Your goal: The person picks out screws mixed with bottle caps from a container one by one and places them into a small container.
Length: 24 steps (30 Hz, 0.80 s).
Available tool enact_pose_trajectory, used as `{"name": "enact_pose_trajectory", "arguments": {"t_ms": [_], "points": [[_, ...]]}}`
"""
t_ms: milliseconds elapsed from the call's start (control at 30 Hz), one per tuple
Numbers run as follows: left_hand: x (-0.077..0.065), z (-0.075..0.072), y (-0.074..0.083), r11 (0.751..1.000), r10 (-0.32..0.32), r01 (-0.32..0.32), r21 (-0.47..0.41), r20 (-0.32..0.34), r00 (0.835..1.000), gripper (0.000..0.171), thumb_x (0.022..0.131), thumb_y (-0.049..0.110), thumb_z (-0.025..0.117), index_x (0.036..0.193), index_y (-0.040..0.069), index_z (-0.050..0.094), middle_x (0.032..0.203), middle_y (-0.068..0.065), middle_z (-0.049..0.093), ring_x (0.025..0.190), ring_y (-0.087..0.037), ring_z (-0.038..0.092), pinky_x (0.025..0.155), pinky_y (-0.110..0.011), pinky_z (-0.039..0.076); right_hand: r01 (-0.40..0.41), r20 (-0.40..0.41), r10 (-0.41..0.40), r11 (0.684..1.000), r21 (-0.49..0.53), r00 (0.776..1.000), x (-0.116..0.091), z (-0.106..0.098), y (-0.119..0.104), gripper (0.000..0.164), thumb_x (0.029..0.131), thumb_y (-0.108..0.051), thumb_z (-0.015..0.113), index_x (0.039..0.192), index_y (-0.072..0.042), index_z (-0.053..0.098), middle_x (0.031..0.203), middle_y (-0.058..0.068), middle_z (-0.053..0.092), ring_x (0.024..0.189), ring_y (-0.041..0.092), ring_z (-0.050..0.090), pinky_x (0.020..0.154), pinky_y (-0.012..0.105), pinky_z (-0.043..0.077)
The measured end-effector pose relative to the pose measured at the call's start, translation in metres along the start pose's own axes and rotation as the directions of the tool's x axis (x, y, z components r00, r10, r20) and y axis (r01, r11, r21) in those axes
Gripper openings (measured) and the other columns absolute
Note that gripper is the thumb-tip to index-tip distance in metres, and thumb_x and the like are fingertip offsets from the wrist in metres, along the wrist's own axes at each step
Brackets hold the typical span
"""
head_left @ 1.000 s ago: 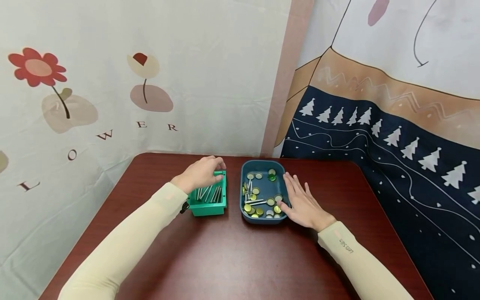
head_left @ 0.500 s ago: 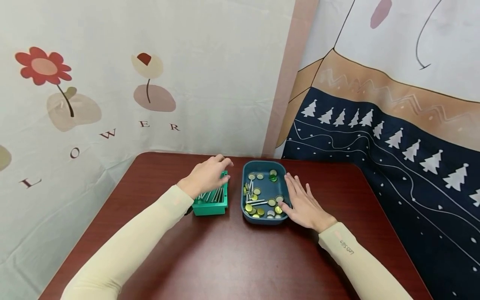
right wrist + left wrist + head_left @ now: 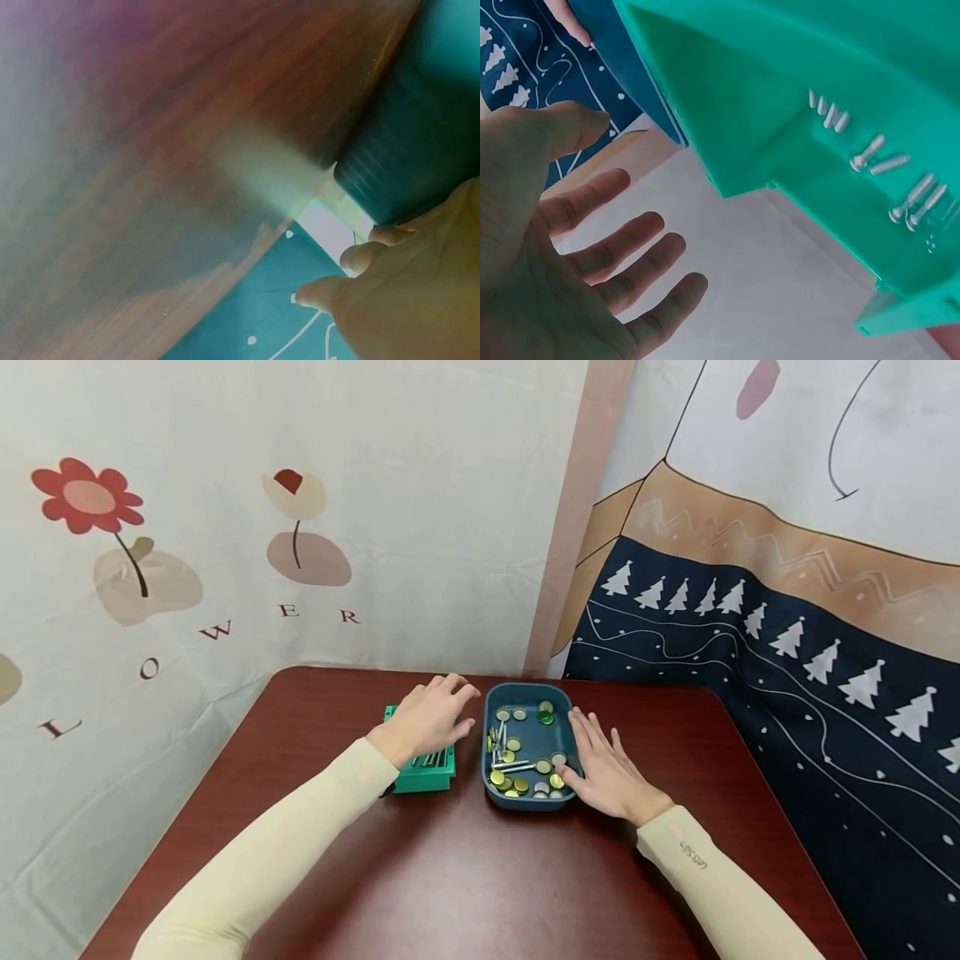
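Over a green bin (image 3: 423, 782), my left hand (image 3: 427, 717) is held with fingers loosely spread and nothing between them. Several metal screws (image 3: 864, 153) lie in the bin, as the left wrist view shows; in the head view the hand hides much of it. My right hand (image 3: 613, 777) rests with straight fingers along the right side of a blue tray (image 3: 528, 804), its thumb over the rim. Bottle caps, among them a green one (image 3: 546, 718) and gold ones (image 3: 497, 777), are scattered in the tray, along with several screws (image 3: 514, 767) on its left side.
Both containers stand near the back of a dark red-brown wooden table (image 3: 480, 885). A pale flower-print curtain (image 3: 435, 527) hangs behind the table, and a navy cloth with white trees (image 3: 697, 643) hangs at the back right.
My left hand has moved right across the green bin toward the blue tray, covering more of the bin's right side. My right hand stays at the tray's side.
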<state>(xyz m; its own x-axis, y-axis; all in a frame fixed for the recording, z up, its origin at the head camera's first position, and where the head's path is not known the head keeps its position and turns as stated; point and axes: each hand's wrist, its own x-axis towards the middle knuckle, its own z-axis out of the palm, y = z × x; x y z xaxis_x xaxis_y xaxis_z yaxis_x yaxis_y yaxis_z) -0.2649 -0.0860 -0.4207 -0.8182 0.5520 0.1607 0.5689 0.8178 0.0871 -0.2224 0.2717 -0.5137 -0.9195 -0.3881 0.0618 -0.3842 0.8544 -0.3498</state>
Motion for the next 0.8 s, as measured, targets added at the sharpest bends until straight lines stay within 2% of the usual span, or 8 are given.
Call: {"name": "enact_pose_trajectory", "arguments": {"t_ms": [200, 333, 533, 800], "points": [[0.001, 0.002, 0.01, 1.0, -0.019, 0.019, 0.01, 0.029, 0.999, 0.054, 0.114, 0.037, 0.077, 0.163, 0.016, 0.066, 0.171, -0.019, 0.059, 0.156, -0.041, 0.06, 0.127, -0.065, 0.055, 0.003, -0.002, -0.003, 1.0, -0.003, 1.0, 0.001, 0.001, 0.001, 0.098, 0.117, -0.053, 0.061, 0.188, -0.006, 0.012, 0.198, 0.016, 0.012, 0.182, 0.052, 0.015, 0.14, 0.085, 0.015], [0.001, 0.004, 0.016, 1.0, -0.007, 0.007, 0.019, 0.027, 1.0, 0.057, 0.114, 0.04, 0.077, 0.165, 0.017, 0.064, 0.175, -0.02, 0.056, 0.16, -0.041, 0.057, 0.132, -0.067, 0.049, 0.002, -0.001, -0.002, 1.0, -0.003, 1.0, 0.001, 0.001, 0.0, 0.098, 0.117, -0.054, 0.061, 0.188, -0.006, 0.012, 0.198, 0.017, 0.012, 0.182, 0.052, 0.016, 0.14, 0.085, 0.015], [0.004, 0.008, 0.025, 0.999, 0.027, -0.028, 0.032, 0.035, 0.999, 0.057, 0.114, 0.041, 0.076, 0.165, 0.017, 0.065, 0.176, -0.02, 0.056, 0.162, -0.041, 0.056, 0.134, -0.067, 0.047, 0.001, 0.0, -0.001, 1.0, 0.004, 1.0, -0.001, 0.001, -0.001, 0.098, 0.118, -0.052, 0.062, 0.187, -0.006, 0.012, 0.198, 0.016, 0.012, 0.182, 0.052, 0.016, 0.141, 0.084, 0.014], [0.011, 0.01, 0.036, 0.997, 0.059, -0.063, 0.049, 0.076, 0.995, 0.056, 0.114, 0.042, 0.076, 0.163, 0.018, 0.066, 0.171, -0.019, 0.06, 0.156, -0.041, 0.062, 0.131, -0.065, 0.051, -0.002, 0.004, 0.002, 1.0, 0.003, 1.0, 0.0, 0.0, -0.002, 0.098, 0.117, -0.052, 0.062, 0.188, -0.007, 0.012, 0.198, 0.017, 0.012, 0.182, 0.053, 0.015, 0.14, 0.085, 0.015]]}}
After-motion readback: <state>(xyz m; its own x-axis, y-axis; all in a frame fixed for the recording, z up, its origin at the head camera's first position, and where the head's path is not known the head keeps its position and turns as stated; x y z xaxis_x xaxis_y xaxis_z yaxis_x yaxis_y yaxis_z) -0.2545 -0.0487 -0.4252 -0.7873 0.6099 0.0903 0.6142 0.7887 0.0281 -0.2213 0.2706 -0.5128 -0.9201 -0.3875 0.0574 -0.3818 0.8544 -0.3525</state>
